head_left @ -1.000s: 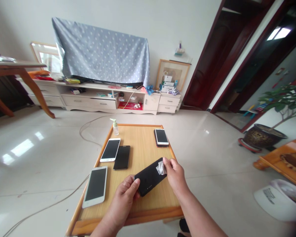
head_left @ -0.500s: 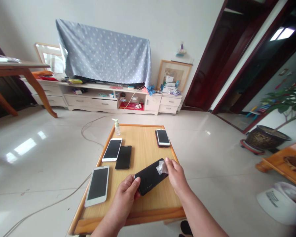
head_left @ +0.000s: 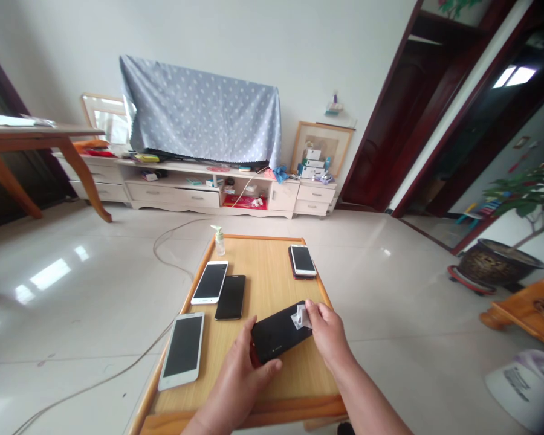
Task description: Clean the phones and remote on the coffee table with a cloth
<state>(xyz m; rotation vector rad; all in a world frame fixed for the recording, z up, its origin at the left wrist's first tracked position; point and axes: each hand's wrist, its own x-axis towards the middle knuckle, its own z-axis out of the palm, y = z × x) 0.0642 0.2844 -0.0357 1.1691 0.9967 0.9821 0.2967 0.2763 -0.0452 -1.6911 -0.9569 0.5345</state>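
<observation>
A black phone (head_left: 276,337) is held at a slant above the near right part of a wooden table (head_left: 263,260). Its left end is enclosed by the left hand (head_left: 247,374): the fingers are placed at the end and the thumb is positioned along the lower edge. A crumpled white scrap (head_left: 301,316) is pinched between the thumb and fingers of the right hand (head_left: 330,331) at the right end of the phone; its material cannot be determined.

Along the left side of the table, a large white phone (head_left: 182,351) is laid nearest the person. Beyond it, a second white phone (head_left: 210,283) is set against a dark phone (head_left: 231,297). A pump bottle (head_left: 220,243) is stood at the far left corner. Near the right edge, a white-edged phone (head_left: 303,260) is stacked on a dark flat object (head_left: 292,264).
</observation>
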